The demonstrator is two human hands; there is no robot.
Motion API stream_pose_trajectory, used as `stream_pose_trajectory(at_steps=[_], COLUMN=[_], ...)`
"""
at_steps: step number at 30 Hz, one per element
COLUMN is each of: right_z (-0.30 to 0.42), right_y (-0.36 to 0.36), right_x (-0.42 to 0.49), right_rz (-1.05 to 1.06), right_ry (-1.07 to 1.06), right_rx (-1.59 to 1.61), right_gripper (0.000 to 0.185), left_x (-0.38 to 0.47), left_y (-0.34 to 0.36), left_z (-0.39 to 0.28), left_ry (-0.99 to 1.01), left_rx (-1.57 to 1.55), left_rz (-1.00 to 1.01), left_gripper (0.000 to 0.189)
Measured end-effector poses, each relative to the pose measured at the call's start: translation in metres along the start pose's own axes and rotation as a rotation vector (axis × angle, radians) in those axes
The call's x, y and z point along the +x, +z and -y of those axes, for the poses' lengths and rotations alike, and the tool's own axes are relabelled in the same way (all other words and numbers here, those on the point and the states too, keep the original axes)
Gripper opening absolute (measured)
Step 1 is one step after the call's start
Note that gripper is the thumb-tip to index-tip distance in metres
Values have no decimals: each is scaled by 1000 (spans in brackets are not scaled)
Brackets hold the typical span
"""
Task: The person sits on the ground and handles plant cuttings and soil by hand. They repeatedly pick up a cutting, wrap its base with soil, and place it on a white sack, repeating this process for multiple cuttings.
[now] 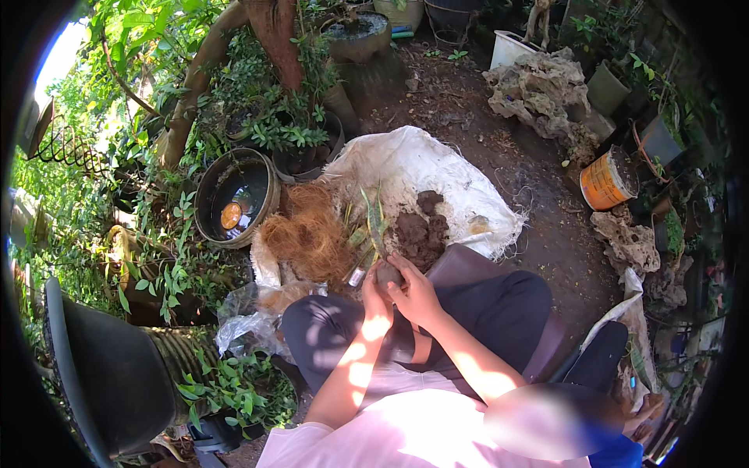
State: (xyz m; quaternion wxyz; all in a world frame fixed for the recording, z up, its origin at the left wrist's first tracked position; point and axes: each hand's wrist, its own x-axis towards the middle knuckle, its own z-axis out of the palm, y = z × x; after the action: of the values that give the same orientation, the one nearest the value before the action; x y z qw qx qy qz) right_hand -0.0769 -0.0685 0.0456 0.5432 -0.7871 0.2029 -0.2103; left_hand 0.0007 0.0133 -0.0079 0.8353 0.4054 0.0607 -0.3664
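Between my left hand (375,299) and my right hand (416,294) is a rounded ball of dark mud (387,274), cupped from both sides above my lap. A variegated snake plant (374,219) rises just beyond it; its leaves seem to come out of the ball, though my fingers hide the join. Ahead, a white woven sack (404,155) lies spread on the ground. It bears a heap of wet mud (418,234) and, to the left, a tangle of brown coconut fibre (307,234). A small whitish cylinder (356,276) lies left of my hands.
A round basin of water (237,196) with an orange thing in it stands left of the fibre. Clear plastic bags (251,327) lie by my left knee, near a large black pot (111,368). Rightward are an orange bucket (605,178), rough rocks (538,88) and another person's leg (600,357).
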Motion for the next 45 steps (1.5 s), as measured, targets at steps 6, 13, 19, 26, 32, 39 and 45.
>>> stream_pose_trajectory(at_steps=[6,13,19,26,32,39,45], right_z=[7,5,5,-14,-29,-37,-26], right_y=[-16,-75,-54,-31,-27,-20,-30], right_x=[-3,23,13,1,-6,-11,-17], right_rz=[72,-21,130,179,105,100,117], right_ry=[23,125,-122,-231,-244,-239,-244], right_rx=[-2,-20,-256,-509,-443,-522,-554], right_gripper=[43,24,53,67,69,68,70], left_x=[-10,1,-3,-4,0,2,-2], left_y=[3,10,21,18,18,14,15], left_z=[-11,-16,-13,-13,-7,-2,-6], left_ry=[-44,-112,-118,-228,-156,-164,-112], left_rx=[-110,-72,-111,-60,102,117,207], left_rz=[15,-115,82,98,159,61,81], left_gripper=[55,63,44,31,25,21,16])
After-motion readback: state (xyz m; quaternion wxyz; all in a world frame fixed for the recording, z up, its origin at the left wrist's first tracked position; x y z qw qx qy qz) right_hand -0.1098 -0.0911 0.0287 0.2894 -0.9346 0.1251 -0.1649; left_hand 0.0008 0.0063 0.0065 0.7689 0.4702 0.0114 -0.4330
